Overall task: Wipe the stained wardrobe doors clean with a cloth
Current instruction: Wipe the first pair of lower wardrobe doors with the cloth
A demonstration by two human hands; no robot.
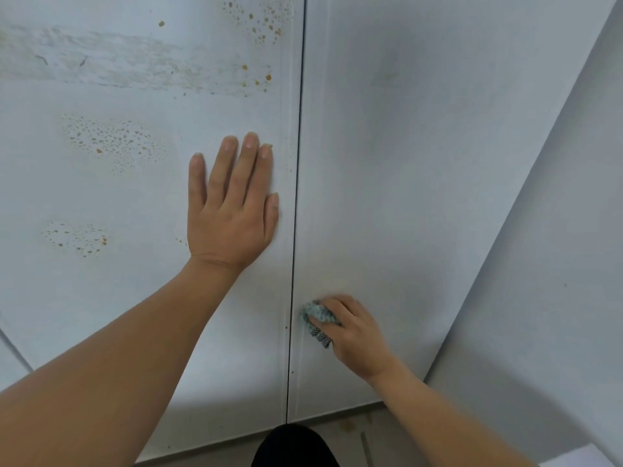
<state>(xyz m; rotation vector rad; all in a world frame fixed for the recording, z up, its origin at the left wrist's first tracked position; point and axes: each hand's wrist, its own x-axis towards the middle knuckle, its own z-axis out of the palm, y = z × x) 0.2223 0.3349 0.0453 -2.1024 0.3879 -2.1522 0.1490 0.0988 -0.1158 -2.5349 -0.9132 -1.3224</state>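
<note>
Blue-grey cloth [318, 317], bunched and likely soft and light, is gripped in the curled fingers of the right hand [354, 335], pressed low on the right door [421, 197] beside the seam. Left hand [232, 203] rests flat, fingers straight, on the stained left door [118, 183].

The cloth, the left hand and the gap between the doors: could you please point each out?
cloth [317, 313]: head view, bunched blue part near the door edge.
left hand [232, 217]: head view, back of the hand.
gap between the doors [298, 163]: head view, dark line beside that hand.
</note>
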